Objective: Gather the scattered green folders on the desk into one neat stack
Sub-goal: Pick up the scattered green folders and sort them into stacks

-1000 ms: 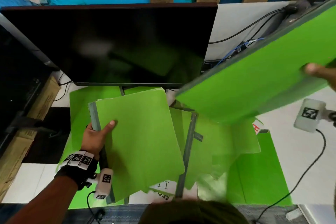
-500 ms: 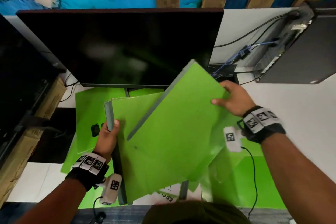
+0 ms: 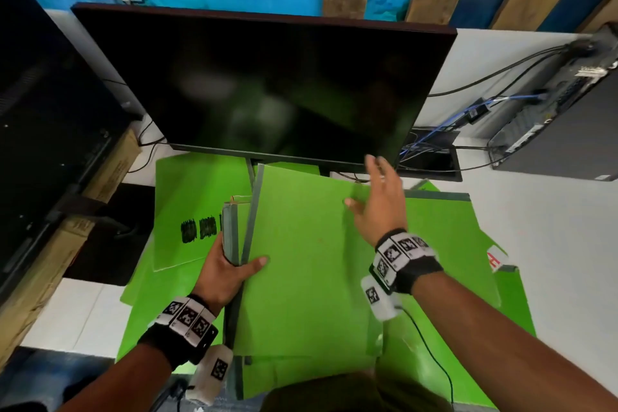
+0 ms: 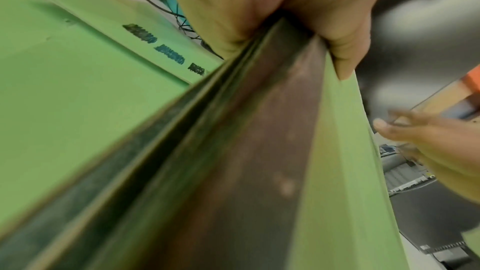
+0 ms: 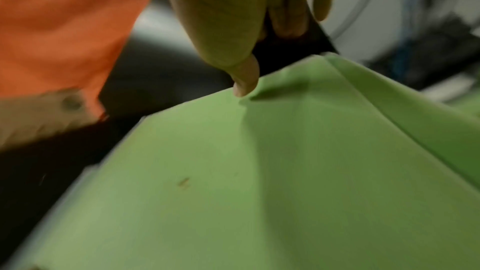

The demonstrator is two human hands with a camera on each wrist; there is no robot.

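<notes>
My left hand point(image 3: 230, 269) grips the grey spines of a small stack of green folders point(image 3: 301, 261), thumb on the top cover; the left wrist view shows the spines point(image 4: 233, 151) pinched between thumb and fingers. My right hand point(image 3: 374, 204) hovers over the far right part of the top folder point(image 5: 259, 171) with fingers spread and straight, holding nothing. More green folders lie on the desk: one with black scribbles point(image 3: 187, 211) to the left, others point(image 3: 444, 227) spread underneath to the right.
A large dark monitor point(image 3: 267, 94) stands just behind the folders. A black computer case point(image 3: 561, 130) with cables sits at the far right on the white desk point(image 3: 551, 261). Another dark screen point(image 3: 43, 127) and cardboard boxes point(image 3: 110, 174) are at the left.
My right hand brought a folder down from the upper right onto the stack in my left hand, then let go and lifted away with fingers spread. The left hand kept its grip.
</notes>
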